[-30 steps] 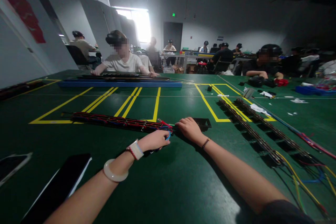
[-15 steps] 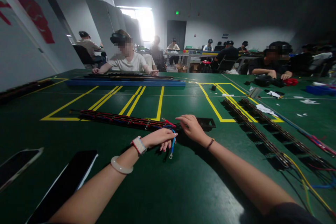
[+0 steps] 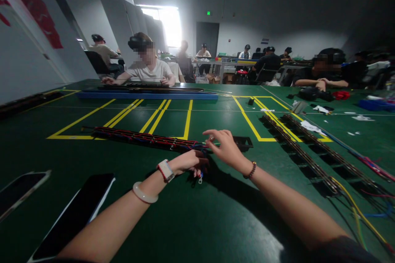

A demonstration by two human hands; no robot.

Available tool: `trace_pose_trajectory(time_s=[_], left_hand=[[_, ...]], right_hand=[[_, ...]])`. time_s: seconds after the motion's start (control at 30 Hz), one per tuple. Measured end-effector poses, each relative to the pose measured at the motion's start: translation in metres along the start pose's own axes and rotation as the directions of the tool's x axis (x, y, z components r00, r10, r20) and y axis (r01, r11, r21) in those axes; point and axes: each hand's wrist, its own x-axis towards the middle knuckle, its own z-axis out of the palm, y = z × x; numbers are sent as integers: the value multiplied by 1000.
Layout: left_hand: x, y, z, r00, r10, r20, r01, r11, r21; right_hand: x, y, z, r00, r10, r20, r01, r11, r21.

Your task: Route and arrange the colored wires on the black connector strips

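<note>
A long black strip (image 3: 132, 135) lies on the green table with red and blue wires bundled along it. At its right end, my left hand (image 3: 188, 161) is closed, palm down, around a blue wire. That wire's metal ring terminal (image 3: 200, 179) pokes out below the fingers. Just right of it, my right hand (image 3: 228, 150) hovers over the strip's end with thumb and index finger curled into a pinch. Something small and shiny shows at those fingertips, too small to name. Behind the right wrist, the black end frame (image 3: 243, 144) of the strip is visible.
Two dark wired strips (image 3: 296, 150) lie at right, with yellow and blue wires (image 3: 354, 209) trailing. Two phones (image 3: 77, 213) rest at left. Yellow tape lines mark the table (image 3: 247, 213). A blue rail (image 3: 148, 95) lies before a co-worker (image 3: 151, 65); another person sits far right.
The blue wire hung visibly below my left hand; now mostly its terminal shows. My right hand has shifted slightly, its fingertips now curled. The red wire end is now hardly visible.
</note>
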Motion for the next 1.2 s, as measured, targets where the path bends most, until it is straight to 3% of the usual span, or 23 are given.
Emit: trace_pose_trajectory(time_s=[0.07, 0.17, 0.37, 0.57, 0.73, 0.9, 1.2], left_hand=[[2, 2, 1, 1000, -14, 23, 14, 1000, -8], [3, 2, 1, 999, -14, 35, 16, 998, -61], [4, -1, 5, 999, -33, 39, 42, 965, -260], [5, -3, 10, 995, -75, 64, 95, 899, -427], [8, -7, 15, 995, -55, 83, 91, 828, -554], [11, -10, 26, 999, -40, -7, 26, 770, -637], [10, -10, 33, 993, -36, -108, -39, 783, -621]], right_hand=[[6, 16, -11, 993, 116, -9, -116, 993, -13], [10, 45, -22, 972, 211, 104, -203, 976, -82], [4, 73, -8, 905, 249, 345, -116, 925, -363], [3, 68, -3, 885, 249, 393, -32, 875, -482], [7, 54, -13, 863, 231, 449, -10, 897, -441], [4, 34, -16, 844, 231, 484, 12, 894, -447], [-5, 11, -1, 852, 92, 516, 125, 920, -370]])
